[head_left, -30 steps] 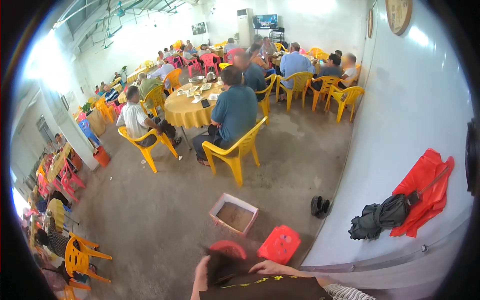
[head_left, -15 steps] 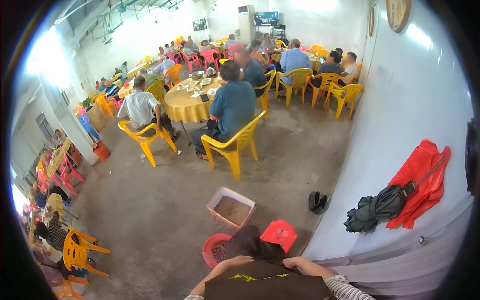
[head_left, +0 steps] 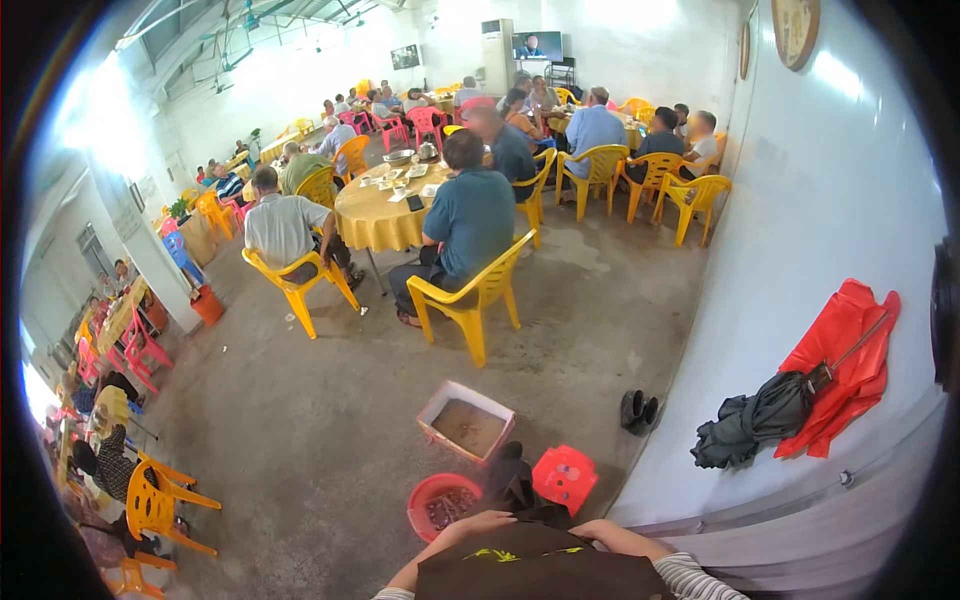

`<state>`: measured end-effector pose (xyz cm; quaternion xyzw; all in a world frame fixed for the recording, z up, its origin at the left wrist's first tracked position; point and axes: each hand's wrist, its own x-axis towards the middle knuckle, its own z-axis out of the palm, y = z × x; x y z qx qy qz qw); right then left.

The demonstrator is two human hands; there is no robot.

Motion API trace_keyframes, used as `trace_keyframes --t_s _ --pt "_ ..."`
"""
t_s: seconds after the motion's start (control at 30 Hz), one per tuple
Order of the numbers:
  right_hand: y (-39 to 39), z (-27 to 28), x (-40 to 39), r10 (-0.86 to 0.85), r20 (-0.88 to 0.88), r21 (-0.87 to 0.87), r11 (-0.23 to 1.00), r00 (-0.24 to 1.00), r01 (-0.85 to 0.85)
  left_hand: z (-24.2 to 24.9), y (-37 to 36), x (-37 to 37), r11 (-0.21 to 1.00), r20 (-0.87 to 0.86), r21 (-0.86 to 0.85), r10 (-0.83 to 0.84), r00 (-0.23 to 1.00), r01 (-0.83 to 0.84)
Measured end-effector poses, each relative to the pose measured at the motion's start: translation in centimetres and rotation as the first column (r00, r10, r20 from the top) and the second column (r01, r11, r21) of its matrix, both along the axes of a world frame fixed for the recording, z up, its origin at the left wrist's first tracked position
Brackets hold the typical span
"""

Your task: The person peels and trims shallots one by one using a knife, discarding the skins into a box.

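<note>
My left hand (head_left: 484,524) lies at the upper left edge of the dark apron (head_left: 540,565) with yellow marks, its fingers hidden against dark cloth. On the other side, my right hand (head_left: 592,532) rests at the apron's upper right edge, and its fingertips are also hidden. Dark fabric (head_left: 515,488) bulges between the two hands. Just beyond my left hand stands a red basin (head_left: 414,508) with small dark pieces in it. A red stool (head_left: 565,478) is beyond my right hand, and a white and pink box (head_left: 428,412) with a brown bottom sits farther forward.
Black boots (head_left: 636,410) stand by the right wall, where a dark umbrella (head_left: 752,420) and red cloth (head_left: 850,340) hang. Ahead, people sit on yellow chairs (head_left: 475,310) around a round table (head_left: 375,225). More tables and people line the left side.
The dark fabric between my hands has shifted and looks narrower, showing more of the stool and basin. The room's contents sit slightly lower and farther right in view. My hands stay near the apron's upper edge.
</note>
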<state>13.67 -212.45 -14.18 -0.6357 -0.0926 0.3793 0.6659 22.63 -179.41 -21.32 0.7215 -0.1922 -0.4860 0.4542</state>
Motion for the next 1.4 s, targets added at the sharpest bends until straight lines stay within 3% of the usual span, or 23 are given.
trace_keyframes --t_s 0.13,0.27,0.43,0.53,0.63,0.8,0.9,1.0,1.4 --pt "-0.8 -2.8 -0.1 0.024 0.002 -0.100 0.995 1.000 -0.024 -6.0 0.0 0.4 0.999 -0.048 -0.038 -0.029 0.998 0.027" --pt "-0.7 -1.8 0.3 0.022 0.047 -0.097 0.995 0.999 -0.018 -8.9 1.3 0.1 0.996 0.043 0.052 0.065 0.997 -0.067" --pt "-0.2 -1.0 0.9 0.018 -0.114 0.006 1.000 0.993 -0.017 -13.7 2.4 0.0 0.970 0.193 0.147 0.161 0.968 -0.191" --pt "-0.1 -0.9 1.5 -0.028 -0.210 0.034 0.999 0.977 0.036 -14.4 3.2 0.6 0.949 0.229 0.199 0.196 0.954 -0.243" --pt "0.4 -1.2 1.9 -0.125 -0.330 0.055 0.987 0.936 0.152 -8.7 3.9 0.2 0.944 0.077 0.173 0.270 0.960 -0.279" --pt "1.3 0.4 1.8 -0.223 -0.644 0.106 0.922 0.732 0.373 -7.4 4.1 0.0 0.955 0.048 0.149 0.254 0.966 -0.258" --pt "1.8 2.8 2.0 -0.282 -0.584 0.055 0.922 0.761 0.384 -9.0 4.2 -0.1 0.959 0.072 0.132 0.242 0.968 -0.250" --pt "1.8 1.8 2.5 -0.277 -0.540 0.033 0.937 0.795 0.349 -10.6 4.5 -0.2 0.960 0.108 0.124 0.239 0.965 -0.252" --pt "2.1 -1.9 4.1 -0.100 -0.263 -0.090 0.993 0.960 0.079 -18.0 5.2 -0.2 0.958 0.312 0.055 0.251 0.916 -0.281"
